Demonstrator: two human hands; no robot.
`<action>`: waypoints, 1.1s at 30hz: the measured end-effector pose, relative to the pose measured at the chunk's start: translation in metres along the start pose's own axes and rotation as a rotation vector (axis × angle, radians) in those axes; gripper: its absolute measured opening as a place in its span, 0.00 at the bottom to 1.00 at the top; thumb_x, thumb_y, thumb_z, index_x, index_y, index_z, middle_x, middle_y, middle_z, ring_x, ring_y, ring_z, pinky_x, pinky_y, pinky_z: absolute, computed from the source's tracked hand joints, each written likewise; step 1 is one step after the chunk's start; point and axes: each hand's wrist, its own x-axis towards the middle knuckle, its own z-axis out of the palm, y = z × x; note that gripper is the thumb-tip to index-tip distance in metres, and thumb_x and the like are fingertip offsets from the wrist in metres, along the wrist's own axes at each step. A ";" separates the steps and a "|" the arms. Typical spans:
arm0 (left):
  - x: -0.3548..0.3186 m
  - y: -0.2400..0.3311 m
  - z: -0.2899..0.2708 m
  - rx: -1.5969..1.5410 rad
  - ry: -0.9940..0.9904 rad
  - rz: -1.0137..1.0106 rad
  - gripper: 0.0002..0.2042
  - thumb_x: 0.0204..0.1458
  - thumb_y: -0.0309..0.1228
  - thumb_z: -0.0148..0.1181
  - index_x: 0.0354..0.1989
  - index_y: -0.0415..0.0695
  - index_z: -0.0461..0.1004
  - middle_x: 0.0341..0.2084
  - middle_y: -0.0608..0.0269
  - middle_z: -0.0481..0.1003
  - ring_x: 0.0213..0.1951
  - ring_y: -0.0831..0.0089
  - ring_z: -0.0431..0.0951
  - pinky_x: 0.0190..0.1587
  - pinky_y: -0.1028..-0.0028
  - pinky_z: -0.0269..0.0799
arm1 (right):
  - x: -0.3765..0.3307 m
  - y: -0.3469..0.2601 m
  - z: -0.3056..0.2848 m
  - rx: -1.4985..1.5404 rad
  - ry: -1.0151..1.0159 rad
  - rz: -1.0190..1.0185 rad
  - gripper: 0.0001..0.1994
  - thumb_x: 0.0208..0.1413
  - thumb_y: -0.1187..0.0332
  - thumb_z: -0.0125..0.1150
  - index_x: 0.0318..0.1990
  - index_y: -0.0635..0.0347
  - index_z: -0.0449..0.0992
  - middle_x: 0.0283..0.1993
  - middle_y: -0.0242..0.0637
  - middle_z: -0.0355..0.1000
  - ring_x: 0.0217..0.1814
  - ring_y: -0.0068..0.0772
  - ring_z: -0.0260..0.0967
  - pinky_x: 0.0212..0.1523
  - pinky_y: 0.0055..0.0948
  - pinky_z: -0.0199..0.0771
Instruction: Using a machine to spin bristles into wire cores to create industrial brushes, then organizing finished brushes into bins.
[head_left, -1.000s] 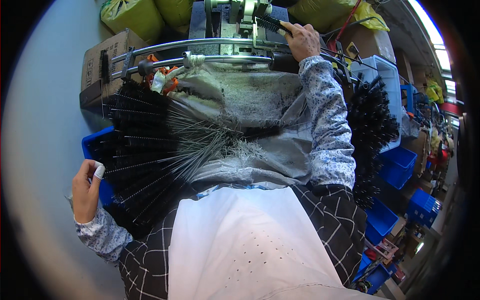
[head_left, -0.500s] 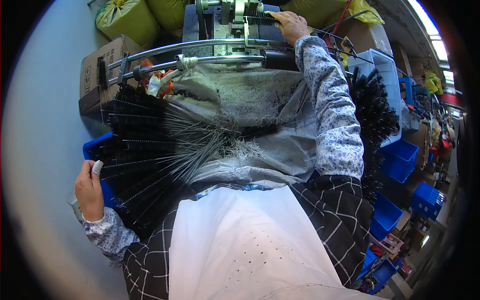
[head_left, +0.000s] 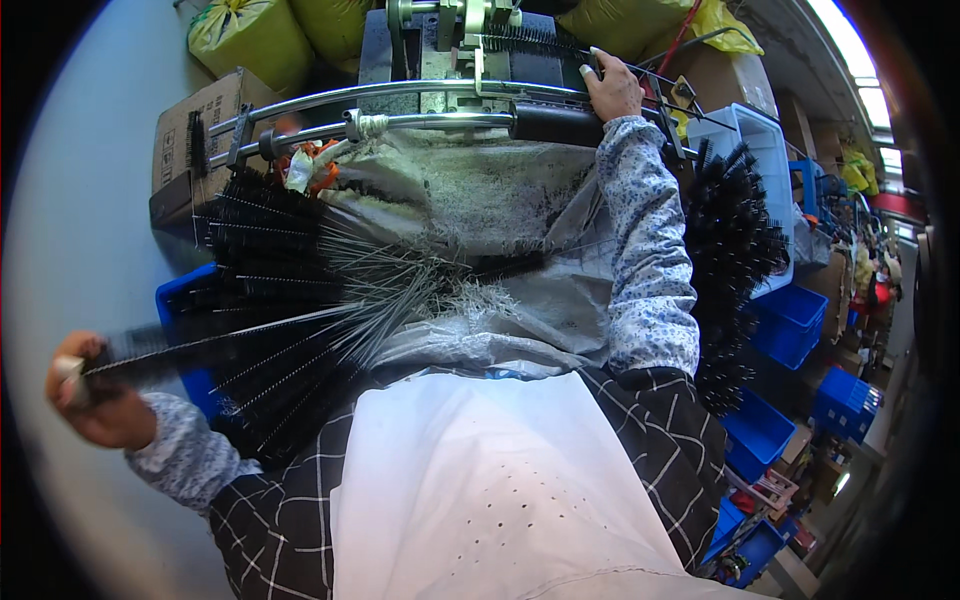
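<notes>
At the far left, my left hand (head_left: 98, 395), smeared by motion, is closed on the bristled end of a long black wire brush (head_left: 160, 358). The brush's bare wire end reaches into a fanned bundle of similar brushes (head_left: 270, 290) on my lap, where thin grey wire stems (head_left: 375, 285) cross. My right hand (head_left: 614, 88) is beside the metal machine at the top, thumb and index finger apart. Its index fingertip is at the right end of another black brush (head_left: 530, 40) seated in the machine. White wrapping shows on my thumbs.
Two steel rails (head_left: 430, 121) and a black roller (head_left: 555, 122) cross in front of the machine. A grey sheet (head_left: 450, 190) hangs below. More black brushes (head_left: 735, 260) are piled at right by a white bin (head_left: 770, 150). Blue bins (head_left: 790, 325) and a cardboard box (head_left: 185, 150) flank me.
My left hand has moved left and down, pulling a brush outward from the bundle. My right hand has slid right and slightly down, off the middle of the brush in the machine.
</notes>
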 end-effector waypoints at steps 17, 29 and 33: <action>0.013 0.018 0.021 0.246 0.152 -0.096 0.15 0.52 0.38 0.43 0.30 0.34 0.65 0.23 0.56 0.68 0.23 0.74 0.68 0.24 0.79 0.66 | -0.020 -0.123 0.026 -0.111 0.004 -0.028 0.09 0.49 0.66 0.46 0.38 0.54 0.67 0.36 0.31 0.66 0.42 0.29 0.65 0.42 0.47 0.56; 0.014 0.012 0.065 0.124 -0.114 -0.099 0.12 0.54 0.35 0.40 0.33 0.38 0.65 0.26 0.64 0.67 0.25 0.80 0.67 0.30 0.82 0.64 | -0.018 -0.109 0.010 -0.088 -0.123 -0.053 0.18 0.47 0.63 0.49 0.46 0.56 0.64 0.43 0.38 0.65 0.46 0.37 0.63 0.43 0.46 0.59; 0.011 0.010 0.056 0.194 -0.090 -0.163 0.13 0.54 0.36 0.40 0.33 0.38 0.65 0.25 0.65 0.68 0.25 0.81 0.66 0.29 0.82 0.63 | -0.009 -0.053 0.005 -0.090 -0.063 -0.066 0.15 0.48 0.64 0.48 0.45 0.53 0.65 0.43 0.36 0.65 0.47 0.36 0.63 0.44 0.49 0.57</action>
